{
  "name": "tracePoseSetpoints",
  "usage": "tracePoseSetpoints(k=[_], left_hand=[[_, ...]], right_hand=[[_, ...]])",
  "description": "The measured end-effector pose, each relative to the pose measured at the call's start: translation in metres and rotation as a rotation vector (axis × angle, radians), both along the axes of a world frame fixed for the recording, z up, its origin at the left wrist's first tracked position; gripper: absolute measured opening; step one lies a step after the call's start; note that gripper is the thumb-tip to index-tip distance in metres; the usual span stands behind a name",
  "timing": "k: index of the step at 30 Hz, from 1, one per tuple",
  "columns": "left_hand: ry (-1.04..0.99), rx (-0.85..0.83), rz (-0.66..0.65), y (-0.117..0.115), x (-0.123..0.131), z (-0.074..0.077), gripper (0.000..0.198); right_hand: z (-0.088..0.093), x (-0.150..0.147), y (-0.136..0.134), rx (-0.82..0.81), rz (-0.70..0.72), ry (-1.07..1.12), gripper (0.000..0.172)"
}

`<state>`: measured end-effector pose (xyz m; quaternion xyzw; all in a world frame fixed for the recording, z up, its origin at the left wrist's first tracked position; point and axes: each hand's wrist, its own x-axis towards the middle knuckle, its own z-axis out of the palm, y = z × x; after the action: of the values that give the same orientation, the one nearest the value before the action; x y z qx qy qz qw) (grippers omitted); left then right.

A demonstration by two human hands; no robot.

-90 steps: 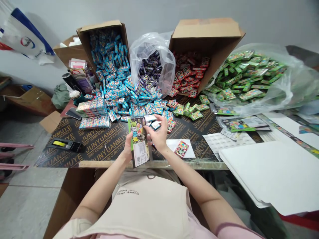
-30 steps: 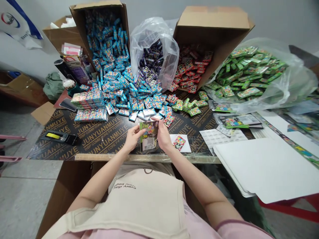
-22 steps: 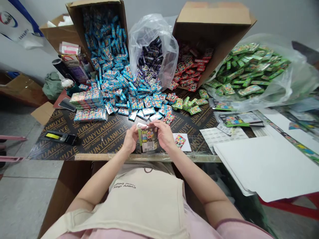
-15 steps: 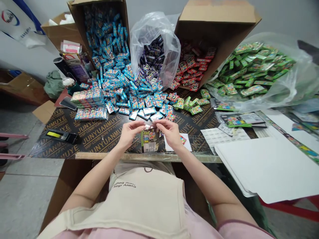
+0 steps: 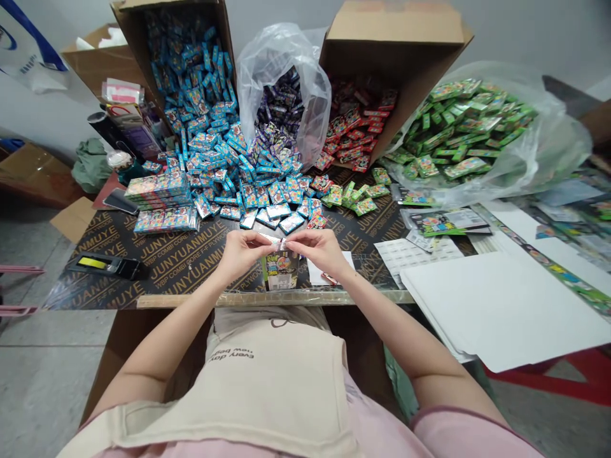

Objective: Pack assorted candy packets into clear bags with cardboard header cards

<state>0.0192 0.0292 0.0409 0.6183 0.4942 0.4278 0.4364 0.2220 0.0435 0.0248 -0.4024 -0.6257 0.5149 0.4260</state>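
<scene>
A small green printed packet [image 5: 279, 272] stands upright at the near edge of the table [image 5: 157, 267]. My left hand [image 5: 242, 249] and my right hand [image 5: 319, 249] meet just above it, and each pinches the packet's top edge with closed fingertips. A red packet [image 5: 329, 278] lies on a white slip of paper, partly hidden under my right wrist. Just beyond my hands spreads a heap of blue packets [image 5: 229, 172].
At the back stand a box of blue packets [image 5: 181, 70], a clear bag of purple ones [image 5: 284, 105], a box of red ones [image 5: 367, 121] and a bag of green ones [image 5: 458, 133]. Wrapped bundles [image 5: 160, 200] and a black device [image 5: 107, 266] lie left; white sheets [image 5: 501, 305] right.
The green packet came down from in front of my chest to stand on the table's near edge. Both hands shifted from its sides to pinching its top.
</scene>
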Motion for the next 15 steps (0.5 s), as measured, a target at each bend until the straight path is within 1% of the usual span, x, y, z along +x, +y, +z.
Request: tracePoseSetpoints(k=[2, 4, 6, 8, 10, 12, 14, 15], left_hand=[[0.101, 0.163, -0.018, -0.004, 0.002, 0.000, 0.013], [0.241, 0.399, -0.047, -0.009, 0.002, -0.004, 0.009], [0.381, 0.612, -0.080, -0.015, 0.002, -0.009, 0.010], [0.478, 0.730, -0.096, -0.020, 0.000, -0.015, 0.014], [0.517, 0.775, -0.112, -0.023, -0.001, -0.020, 0.017], [0.537, 0.785, -0.124, -0.024, 0.001, -0.020, 0.018], [0.615, 0.727, -0.114, -0.024, 0.005, -0.014, 0.018], [0.682, 0.664, -0.093, -0.023, 0.007, -0.010, 0.023]], right_hand=[[0.000, 0.002, 0.000, 0.015, 0.002, -0.018, 0.023], [-0.002, 0.006, -0.002, 0.063, -0.001, -0.058, 0.022], [-0.008, 0.012, -0.006, 0.163, -0.007, -0.103, 0.020], [-0.017, 0.017, -0.012, 0.283, -0.027, -0.132, 0.019], [-0.027, 0.018, -0.019, 0.375, -0.070, -0.135, 0.021], [-0.032, 0.013, -0.026, 0.432, -0.106, -0.141, 0.020], [-0.029, 0.002, -0.028, 0.482, -0.094, -0.152, 0.022], [-0.025, -0.004, -0.027, 0.504, -0.070, -0.155, 0.023]])
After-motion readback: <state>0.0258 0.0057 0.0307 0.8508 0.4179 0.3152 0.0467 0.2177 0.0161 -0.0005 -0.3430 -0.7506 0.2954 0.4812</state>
